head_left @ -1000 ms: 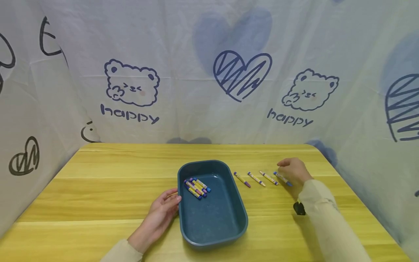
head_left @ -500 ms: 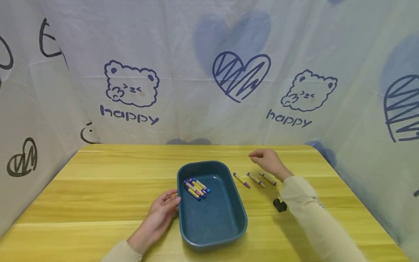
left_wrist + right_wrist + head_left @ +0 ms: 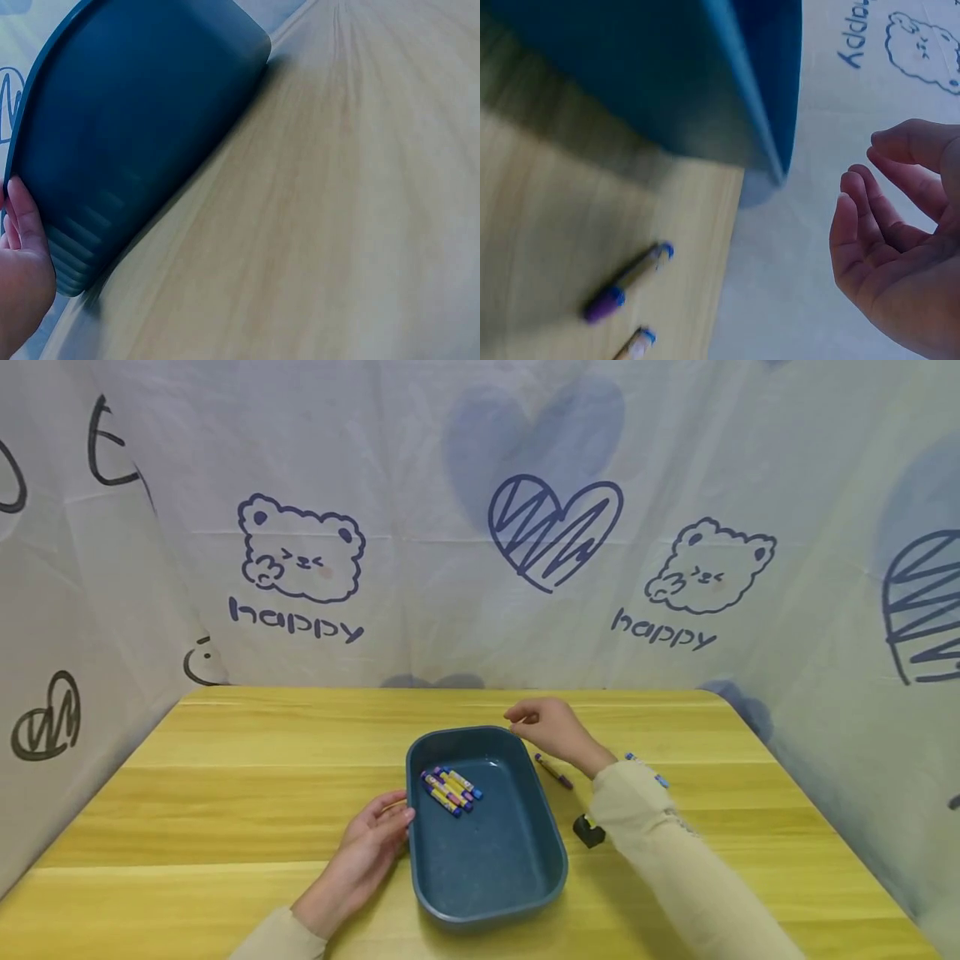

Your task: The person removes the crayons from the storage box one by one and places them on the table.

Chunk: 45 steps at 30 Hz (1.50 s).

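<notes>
A dark teal plastic bin (image 3: 487,860) stands on the table with several crayons (image 3: 450,792) lying together in its far left part. My left hand (image 3: 371,843) touches the bin's left side, its fingertips and thumb at the wall near the rim. Above the bin's far right corner hangs my right hand (image 3: 551,727), fingers loosely bent and nothing between them, as the right wrist view shows. On the table right of the bin lie a purple crayon (image 3: 555,771) and, farther off, a blue crayon (image 3: 647,768). The right hand and forearm hide the space between these two.
The wooden table (image 3: 262,777) meets a printed white cloth (image 3: 427,593) at its back and sides. A small black device (image 3: 588,831) sits under the right wrist. In the right wrist view, part of another crayon (image 3: 636,346) shows beside the purple one.
My right hand has moved left from near the blue crayon, over the row, to the bin's far right corner. The blue crayon stays in place. My left hand and the bin have not moved.
</notes>
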### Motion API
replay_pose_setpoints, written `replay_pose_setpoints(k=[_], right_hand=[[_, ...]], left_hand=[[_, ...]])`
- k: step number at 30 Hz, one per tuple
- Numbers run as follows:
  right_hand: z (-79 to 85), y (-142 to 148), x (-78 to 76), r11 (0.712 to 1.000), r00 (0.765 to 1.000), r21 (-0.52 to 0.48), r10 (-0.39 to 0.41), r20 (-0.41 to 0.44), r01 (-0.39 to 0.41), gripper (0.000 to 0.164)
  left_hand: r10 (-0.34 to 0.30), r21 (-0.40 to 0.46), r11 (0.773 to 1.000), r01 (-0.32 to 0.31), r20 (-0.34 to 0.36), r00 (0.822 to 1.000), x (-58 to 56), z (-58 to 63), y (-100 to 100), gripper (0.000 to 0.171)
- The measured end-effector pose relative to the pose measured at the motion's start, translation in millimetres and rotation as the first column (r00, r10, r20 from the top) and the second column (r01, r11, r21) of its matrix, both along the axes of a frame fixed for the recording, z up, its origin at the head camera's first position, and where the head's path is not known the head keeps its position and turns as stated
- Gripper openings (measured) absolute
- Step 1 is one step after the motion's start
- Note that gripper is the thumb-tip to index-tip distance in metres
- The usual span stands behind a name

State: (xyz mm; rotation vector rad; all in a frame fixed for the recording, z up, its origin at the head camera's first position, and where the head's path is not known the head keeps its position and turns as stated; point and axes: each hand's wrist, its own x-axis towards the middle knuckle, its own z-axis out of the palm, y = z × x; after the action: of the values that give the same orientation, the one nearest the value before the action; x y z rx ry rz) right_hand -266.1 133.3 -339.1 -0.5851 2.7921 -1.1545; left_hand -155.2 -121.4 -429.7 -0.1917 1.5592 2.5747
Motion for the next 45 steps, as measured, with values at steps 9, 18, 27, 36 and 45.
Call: replay_pose_setpoints(k=[9, 18, 27, 36, 45], right_hand=[[-1.6, -21.3, -4.8, 0.999, 1.0, 0.042, 0.026, 0.012, -0.027, 0.025], [-1.9, -28.2, -11.4, 0.999, 0.997, 0.022, -0.046, 0.054, 0.045, 0.025], [-8.5, -45.8, -12.5, 0.999, 0.997, 0.005, -0.047, 0.066, 0.047, 0.023], [-22.3, -58.9, -3.0, 0.997, 0.981, -0.065, -0.039, 0.189, 0.052, 0.021], [-36.5, -67.9, 0.4, 0.997, 0.962, -0.049, -0.038, 0.27, 0.053, 0.019]], left_hand=[[-0.001, -0.01, 1.0, 0.001, 0.007, 1.0, -1.6, 0.8, -0.9, 0.032], [-0.007, 0.002, 1.0, 0.007, 0.004, 1.0, -2.8, 0.6, -2.9, 0.034], [-0.003, -0.007, 1.0, 0.003, 0.002, 1.0, -2.1, -0.1, -1.5, 0.035], [0.001, -0.003, 1.0, -0.001, 0.024, 1.0, -1.5, 0.9, -0.6, 0.035], [-0.004, -0.001, 1.0, 0.004, 0.02, 1.0, -1.2, 2.0, -0.5, 0.036]])
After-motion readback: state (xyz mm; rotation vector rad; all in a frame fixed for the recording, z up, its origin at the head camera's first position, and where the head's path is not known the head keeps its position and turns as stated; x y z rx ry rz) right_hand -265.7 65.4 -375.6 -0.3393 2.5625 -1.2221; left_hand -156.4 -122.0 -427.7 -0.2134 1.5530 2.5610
